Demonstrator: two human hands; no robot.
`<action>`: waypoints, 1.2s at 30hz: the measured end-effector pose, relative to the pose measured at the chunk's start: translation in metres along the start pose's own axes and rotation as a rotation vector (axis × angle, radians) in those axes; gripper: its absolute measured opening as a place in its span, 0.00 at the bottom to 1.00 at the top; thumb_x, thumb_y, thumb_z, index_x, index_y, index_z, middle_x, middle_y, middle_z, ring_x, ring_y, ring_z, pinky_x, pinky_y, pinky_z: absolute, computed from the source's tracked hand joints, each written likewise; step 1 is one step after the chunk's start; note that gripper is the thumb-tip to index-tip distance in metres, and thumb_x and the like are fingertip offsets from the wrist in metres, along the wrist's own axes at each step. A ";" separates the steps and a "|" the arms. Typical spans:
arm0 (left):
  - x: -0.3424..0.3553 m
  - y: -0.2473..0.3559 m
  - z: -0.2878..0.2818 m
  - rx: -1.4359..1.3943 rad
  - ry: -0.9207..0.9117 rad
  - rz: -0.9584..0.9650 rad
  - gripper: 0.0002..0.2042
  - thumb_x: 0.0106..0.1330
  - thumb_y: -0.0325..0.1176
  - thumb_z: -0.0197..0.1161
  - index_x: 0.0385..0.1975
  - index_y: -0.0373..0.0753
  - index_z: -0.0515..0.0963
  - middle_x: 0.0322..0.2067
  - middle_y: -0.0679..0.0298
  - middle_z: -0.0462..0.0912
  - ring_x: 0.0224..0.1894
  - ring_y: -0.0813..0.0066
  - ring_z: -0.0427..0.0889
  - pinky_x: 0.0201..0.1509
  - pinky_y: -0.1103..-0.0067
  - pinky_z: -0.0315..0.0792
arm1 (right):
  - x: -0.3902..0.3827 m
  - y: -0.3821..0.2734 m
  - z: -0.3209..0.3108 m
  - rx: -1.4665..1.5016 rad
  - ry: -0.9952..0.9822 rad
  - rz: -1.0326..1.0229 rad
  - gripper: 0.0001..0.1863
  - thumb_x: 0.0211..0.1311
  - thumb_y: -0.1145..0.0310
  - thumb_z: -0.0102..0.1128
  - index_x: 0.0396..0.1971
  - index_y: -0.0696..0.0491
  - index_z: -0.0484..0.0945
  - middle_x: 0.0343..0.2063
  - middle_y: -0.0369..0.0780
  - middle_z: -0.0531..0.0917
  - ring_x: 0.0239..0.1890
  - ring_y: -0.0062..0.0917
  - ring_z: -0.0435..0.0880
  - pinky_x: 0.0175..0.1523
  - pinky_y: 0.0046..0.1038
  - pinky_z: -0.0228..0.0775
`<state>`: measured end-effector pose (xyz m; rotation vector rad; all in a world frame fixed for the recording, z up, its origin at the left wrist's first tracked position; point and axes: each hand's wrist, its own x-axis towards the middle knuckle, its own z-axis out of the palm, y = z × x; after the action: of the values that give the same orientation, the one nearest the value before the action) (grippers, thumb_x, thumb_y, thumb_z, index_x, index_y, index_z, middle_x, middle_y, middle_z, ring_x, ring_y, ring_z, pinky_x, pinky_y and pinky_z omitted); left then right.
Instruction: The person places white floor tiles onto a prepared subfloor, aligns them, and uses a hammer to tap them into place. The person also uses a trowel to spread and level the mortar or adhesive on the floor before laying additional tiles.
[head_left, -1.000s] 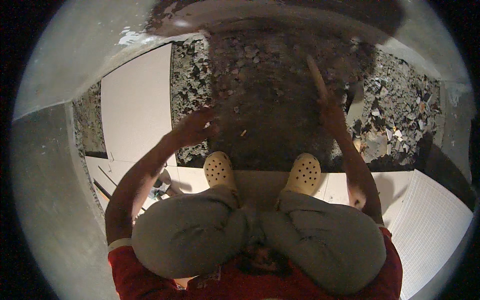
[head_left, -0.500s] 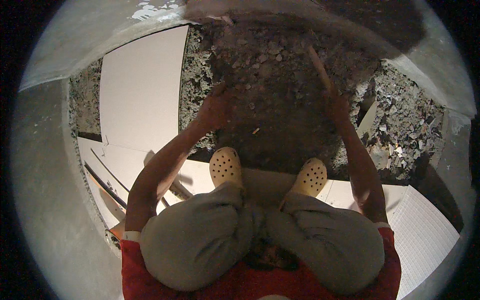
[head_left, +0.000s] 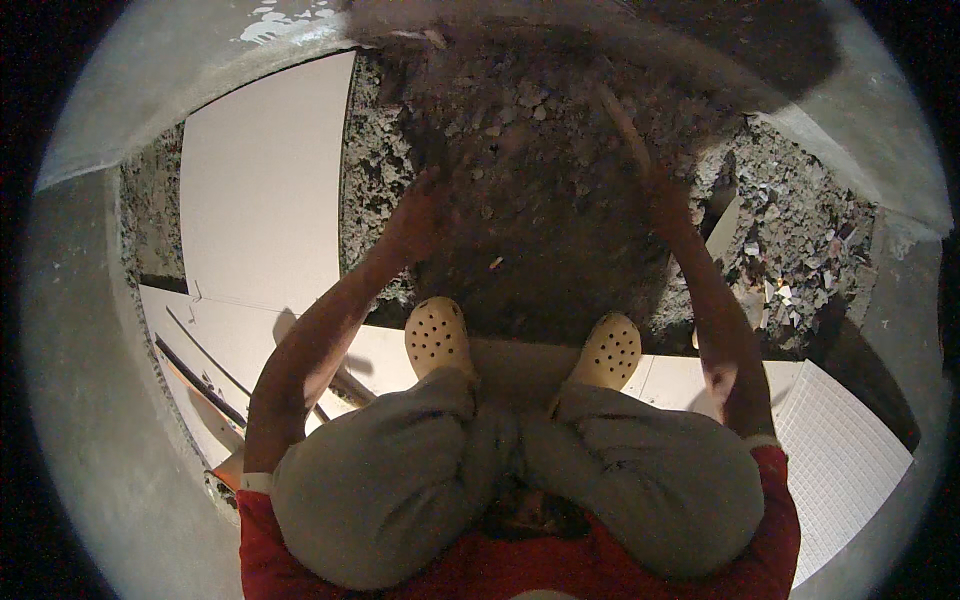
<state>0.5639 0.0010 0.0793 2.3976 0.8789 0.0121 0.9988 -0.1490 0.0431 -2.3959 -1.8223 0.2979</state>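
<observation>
In the head view, my right hand grips a long wooden piece, which slants forward and left over a patch of dark, crumbly mortar. My left hand reaches into that patch's left side, blurred and shadowed; its fingers are unclear. Pale mortar borders the patch beside a large cream floor tile. My cream clogs are near the patch's near edge, below my hands.
A grey wall curves along the left. Lumpy mortar with white shards lies at right, above a white gridded sheet. Long strips and an orange-edged object lie on tiles at lower left.
Since a second ago both hands have reached farther forward, the left more noticeably, the wooden piece moving with my right hand. Over the last half second they have shifted only slightly.
</observation>
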 end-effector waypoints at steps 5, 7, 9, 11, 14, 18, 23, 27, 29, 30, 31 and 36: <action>-0.005 0.009 -0.007 -0.056 0.053 -0.076 0.32 0.66 0.35 0.65 0.71 0.42 0.67 0.68 0.39 0.68 0.71 0.35 0.63 0.75 0.52 0.62 | -0.004 0.012 0.010 0.051 0.080 -0.025 0.23 0.75 0.61 0.55 0.56 0.66 0.73 0.33 0.57 0.85 0.36 0.52 0.87 0.39 0.49 0.80; -0.003 0.006 -0.003 0.041 0.168 0.087 0.31 0.65 0.36 0.66 0.71 0.43 0.68 0.69 0.43 0.69 0.72 0.38 0.63 0.75 0.53 0.62 | -0.017 0.005 0.002 0.135 0.137 0.097 0.23 0.76 0.60 0.54 0.57 0.64 0.74 0.33 0.56 0.85 0.35 0.48 0.87 0.39 0.46 0.80; -0.006 0.005 0.002 0.035 0.169 0.132 0.31 0.65 0.36 0.66 0.70 0.43 0.69 0.69 0.47 0.69 0.72 0.40 0.63 0.75 0.53 0.62 | -0.045 -0.001 -0.002 0.331 0.113 0.220 0.23 0.76 0.59 0.54 0.59 0.62 0.74 0.33 0.51 0.86 0.34 0.42 0.87 0.39 0.42 0.80; -0.004 0.006 0.010 -0.055 0.118 0.067 0.29 0.66 0.36 0.66 0.68 0.42 0.71 0.69 0.50 0.70 0.72 0.43 0.65 0.74 0.53 0.62 | -0.067 0.005 0.009 0.627 0.049 0.301 0.24 0.77 0.57 0.55 0.62 0.59 0.74 0.33 0.45 0.86 0.32 0.34 0.86 0.38 0.37 0.79; -0.019 0.013 0.020 0.020 0.226 0.223 0.25 0.67 0.37 0.64 0.64 0.40 0.75 0.68 0.52 0.71 0.68 0.46 0.68 0.73 0.55 0.64 | -0.113 0.036 0.048 0.786 0.093 0.138 0.19 0.74 0.59 0.57 0.55 0.57 0.78 0.38 0.40 0.84 0.37 0.29 0.82 0.44 0.36 0.77; -0.105 0.035 0.026 0.364 0.392 -0.153 0.21 0.66 0.33 0.65 0.59 0.38 0.78 0.63 0.52 0.74 0.63 0.49 0.74 0.68 0.59 0.70 | -0.155 0.087 0.098 0.391 0.145 -0.189 0.19 0.71 0.57 0.59 0.49 0.57 0.80 0.39 0.42 0.83 0.40 0.32 0.81 0.48 0.40 0.77; -0.271 0.093 0.042 0.137 0.714 -0.930 0.21 0.66 0.34 0.67 0.60 0.52 0.78 0.61 0.48 0.73 0.65 0.46 0.70 0.68 0.54 0.66 | -0.169 0.089 0.114 0.298 0.018 0.031 0.19 0.71 0.57 0.59 0.50 0.57 0.80 0.40 0.42 0.83 0.41 0.33 0.81 0.49 0.41 0.77; -0.355 0.090 0.057 0.461 0.648 -1.415 0.37 0.68 0.51 0.63 0.70 0.34 0.62 0.68 0.38 0.61 0.68 0.40 0.63 0.70 0.49 0.59 | -0.172 0.070 0.102 0.255 -0.023 0.055 0.19 0.71 0.57 0.59 0.50 0.56 0.80 0.41 0.43 0.83 0.41 0.33 0.81 0.49 0.41 0.77; -0.374 0.067 0.065 0.262 0.599 -1.709 0.36 0.69 0.54 0.61 0.70 0.37 0.63 0.69 0.43 0.61 0.69 0.40 0.63 0.69 0.48 0.61 | -0.174 0.064 0.098 0.242 -0.028 0.078 0.19 0.71 0.57 0.59 0.50 0.56 0.80 0.41 0.43 0.83 0.41 0.34 0.81 0.49 0.42 0.77; -0.386 0.053 0.069 0.173 0.495 -1.739 0.34 0.69 0.56 0.61 0.67 0.39 0.66 0.67 0.46 0.66 0.67 0.42 0.68 0.67 0.49 0.65 | -0.175 0.061 0.097 0.239 -0.022 0.092 0.19 0.71 0.57 0.59 0.51 0.56 0.80 0.41 0.43 0.83 0.41 0.34 0.81 0.50 0.42 0.77; -0.398 0.037 0.072 0.051 0.359 -1.781 0.33 0.68 0.58 0.62 0.64 0.41 0.70 0.65 0.48 0.71 0.65 0.43 0.72 0.65 0.50 0.68 | -0.177 0.060 0.097 0.234 -0.015 0.102 0.19 0.71 0.57 0.59 0.51 0.56 0.80 0.42 0.43 0.83 0.42 0.34 0.81 0.50 0.42 0.77; -0.452 -0.013 0.116 0.118 0.547 -1.768 0.23 0.67 0.57 0.65 0.47 0.41 0.80 0.39 0.50 0.86 0.42 0.47 0.86 0.45 0.58 0.77 | -0.191 0.044 0.092 0.242 -0.006 0.147 0.19 0.71 0.57 0.60 0.51 0.55 0.80 0.42 0.44 0.83 0.42 0.34 0.82 0.50 0.43 0.77</action>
<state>0.2253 -0.3201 0.0588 0.9162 2.8908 -0.0701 0.9705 -0.3468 -0.0392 -2.3624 -1.5154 0.5082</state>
